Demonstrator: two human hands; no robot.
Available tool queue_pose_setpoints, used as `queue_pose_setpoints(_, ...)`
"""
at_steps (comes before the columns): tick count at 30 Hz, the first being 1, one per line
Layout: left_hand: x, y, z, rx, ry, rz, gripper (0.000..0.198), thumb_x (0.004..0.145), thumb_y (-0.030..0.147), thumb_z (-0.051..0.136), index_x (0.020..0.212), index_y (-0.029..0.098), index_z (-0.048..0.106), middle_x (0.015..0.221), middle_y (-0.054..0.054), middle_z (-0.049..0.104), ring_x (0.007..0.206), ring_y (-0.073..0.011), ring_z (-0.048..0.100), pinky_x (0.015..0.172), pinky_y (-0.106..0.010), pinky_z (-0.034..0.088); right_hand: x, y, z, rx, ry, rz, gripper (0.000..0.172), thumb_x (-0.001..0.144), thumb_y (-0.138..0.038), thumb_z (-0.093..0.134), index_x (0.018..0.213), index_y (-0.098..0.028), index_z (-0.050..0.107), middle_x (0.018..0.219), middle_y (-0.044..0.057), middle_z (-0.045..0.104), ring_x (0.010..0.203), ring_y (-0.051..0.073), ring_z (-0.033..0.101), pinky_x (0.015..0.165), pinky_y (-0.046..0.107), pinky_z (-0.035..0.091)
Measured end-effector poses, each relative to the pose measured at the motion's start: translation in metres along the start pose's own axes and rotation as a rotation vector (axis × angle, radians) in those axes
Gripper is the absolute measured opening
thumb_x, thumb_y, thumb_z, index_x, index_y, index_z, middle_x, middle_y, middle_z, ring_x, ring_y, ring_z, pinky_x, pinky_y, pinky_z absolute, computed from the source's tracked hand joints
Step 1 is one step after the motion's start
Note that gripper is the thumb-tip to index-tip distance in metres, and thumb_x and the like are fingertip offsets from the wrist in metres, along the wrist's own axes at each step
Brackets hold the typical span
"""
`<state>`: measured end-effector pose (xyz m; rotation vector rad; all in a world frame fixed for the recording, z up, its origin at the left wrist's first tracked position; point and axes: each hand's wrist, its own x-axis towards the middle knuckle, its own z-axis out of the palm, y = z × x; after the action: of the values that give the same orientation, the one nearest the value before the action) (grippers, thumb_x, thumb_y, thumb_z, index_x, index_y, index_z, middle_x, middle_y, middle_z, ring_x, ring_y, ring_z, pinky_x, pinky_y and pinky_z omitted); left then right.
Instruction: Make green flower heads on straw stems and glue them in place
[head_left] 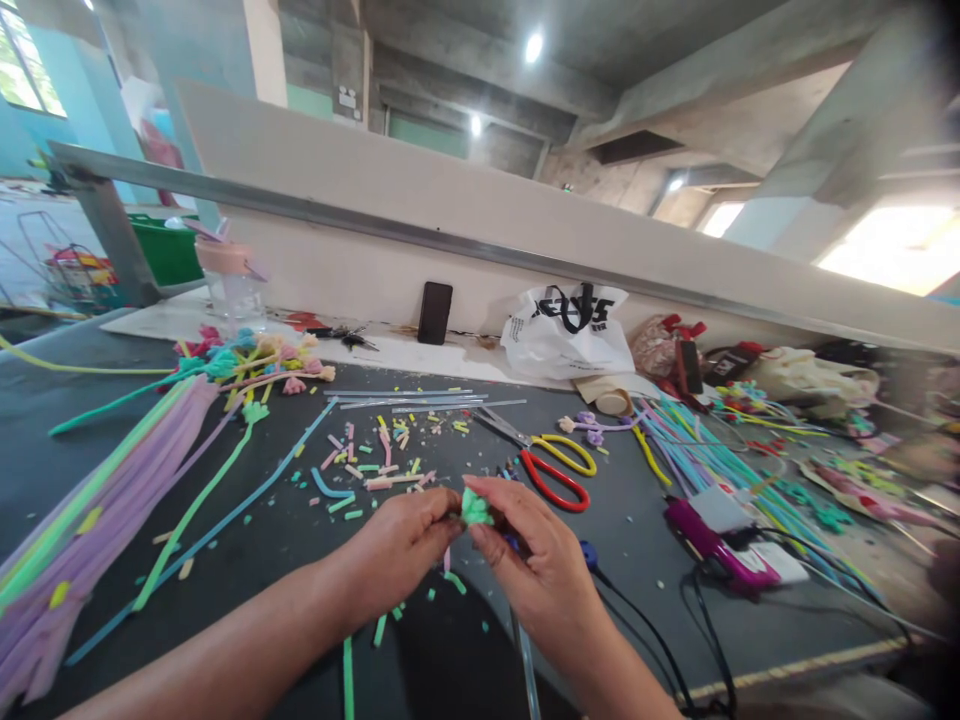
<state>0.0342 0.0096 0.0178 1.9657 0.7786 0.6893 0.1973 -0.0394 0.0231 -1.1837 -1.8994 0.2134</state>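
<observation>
Between my two hands sits a small mint-green flower made of fuzzy pipe cleaner (pixel 475 508). My left hand (pixel 409 545) pinches its left side with thumb and fingertips. On the other side, my right hand (pixel 536 550) has its thumb and curled fingers closed on the same piece. Short cut bits of pipe cleaner (pixel 386 445) in pink, yellow and green lie scattered just beyond my hands. Scissors with one red and one yellow handle loop (pixel 555 480) rest open-bladed beyond my right hand. A green length of pipe cleaner (pixel 348 670) lies below my left forearm.
Long pipe cleaners (pixel 112 500) lie bundled at left, finished flower heads (pixel 247 355) behind them. Clear sticks (pixel 420 400) lie farther back. A phone (pixel 435 312) and white bag (pixel 566 335) stand against the partition. At right are a magenta device (pixel 712 545) with cables and more pipe cleaners (pixel 697 450).
</observation>
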Motion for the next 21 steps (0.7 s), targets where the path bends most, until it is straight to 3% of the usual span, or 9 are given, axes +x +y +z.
queue_pose_setpoints(12,-0.001,-0.003,-0.003,-0.091,-0.024,0.087,0.027,0.088,0.027,0.038,0.064,0.016,0.045,0.064,0.003,0.04,0.063,-0.0106,0.037,0.058,-0.022,0.031,-0.001,-0.007,-0.001,0.016,0.022,-0.044,0.042,0.08,-0.007,0.056,0.12,-0.022,0.055,0.112,0.006,0.063,0.103,0.014,0.059,0.092,0.025,0.047)
queue_pose_setpoints(21,-0.003,-0.011,-0.001,-0.299,-0.172,-0.029,0.03,0.09,0.039,0.04,0.071,0.016,0.046,0.064,0.004,0.037,0.061,-0.0095,0.034,0.056,-0.022,0.029,-0.006,-0.008,-0.005,0.034,0.034,-0.028,0.041,0.081,-0.008,0.055,0.12,-0.024,0.053,0.111,0.005,0.063,0.096,0.014,0.061,0.084,0.023,0.05)
